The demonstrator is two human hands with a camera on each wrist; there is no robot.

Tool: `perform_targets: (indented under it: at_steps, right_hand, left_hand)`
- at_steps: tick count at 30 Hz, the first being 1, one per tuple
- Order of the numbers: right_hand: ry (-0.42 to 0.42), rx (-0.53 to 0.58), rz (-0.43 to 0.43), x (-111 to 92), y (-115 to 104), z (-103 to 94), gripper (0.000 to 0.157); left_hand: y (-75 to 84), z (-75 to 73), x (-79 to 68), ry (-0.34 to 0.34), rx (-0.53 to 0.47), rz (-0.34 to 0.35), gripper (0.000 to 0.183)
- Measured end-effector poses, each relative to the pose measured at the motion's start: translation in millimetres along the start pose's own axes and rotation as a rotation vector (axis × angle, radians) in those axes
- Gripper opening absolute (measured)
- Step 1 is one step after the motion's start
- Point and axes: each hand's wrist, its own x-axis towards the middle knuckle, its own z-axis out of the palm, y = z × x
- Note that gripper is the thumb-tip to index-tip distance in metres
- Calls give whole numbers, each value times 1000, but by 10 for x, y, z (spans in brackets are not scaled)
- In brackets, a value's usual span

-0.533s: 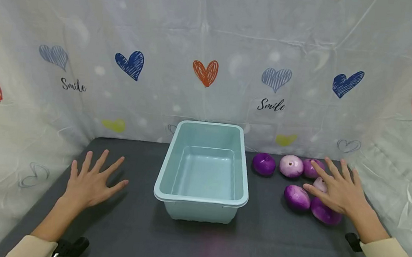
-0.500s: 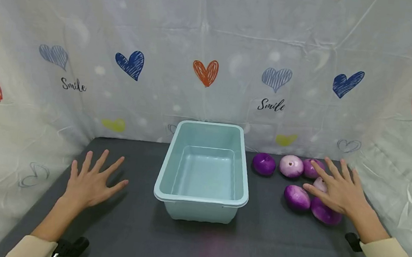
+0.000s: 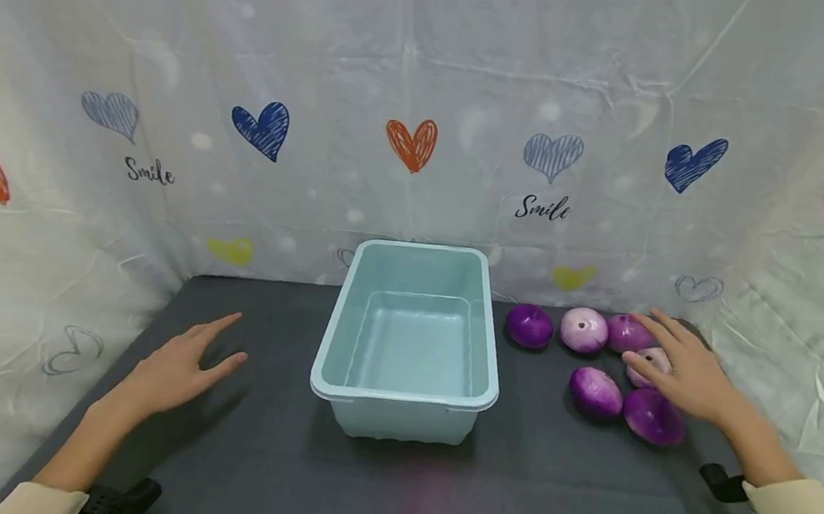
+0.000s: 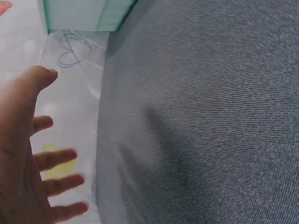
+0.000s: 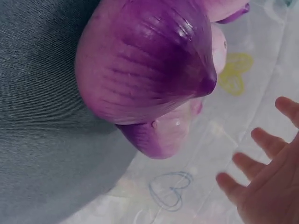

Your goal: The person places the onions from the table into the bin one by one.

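Note:
My left hand [image 3: 170, 370] is held over the dark cloth to the left of a pale blue plastic basin [image 3: 402, 420], fingers extended and thumb apart. It holds nothing; in the left wrist view its fingers [image 4: 58, 159] reach toward the curtain. At the right, my right hand [image 3: 694, 375] hovers by several purple and pinkish-white onions, partly covering the back ones. A pale onion [image 3: 647, 367] shows beneath its thumb, and a deep purple onion [image 3: 655, 417] lies nearer me. In the right wrist view, a large onion [image 5: 145, 60] appears left of the relaxed, empty hand.
Nearest the basin's right side lies a dark purple onion [image 3: 529, 326], with a paler onion [image 3: 583, 330] beside it. Behind the dark cloth [image 3: 387, 497] hangs a white curtain [image 3: 475, 88] printed with hearts, which also encloses both sides.
Both hands have rolled thumb-side up, and their spread fingers have come closer together. The right hand has shifted slightly right, uncovering more of the onions. The basin and onions stay put.

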Motion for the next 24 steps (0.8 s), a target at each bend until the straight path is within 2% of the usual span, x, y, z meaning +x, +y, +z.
perform_targets:
  at_steps: [5,8,12,16,19,24]
  right_hand:
    - [30,160,-23,-51,26,-51,57]
    - [57,184,-27,-124,60,-77,50]
    - [94,196,-3,-237,118,-131,42]
    - [130,243,-7,-350,224,-155,40]
    - [130,318,-18,-452,305,-155,42]
    - [115,387,30,-597,395,-145,50]
  left_hand:
    - [-5,-59,-49,25,-177,74,61]
    - [14,-74,-63,25,-250,117,51]
    - [92,-108,-41,15,-383,134,47]
    - [215,-152,30,-14,-603,126,50]
    - [331,-174,115,-39,-750,119,53]
    - [524,-172,266,-83,-904,138,58]
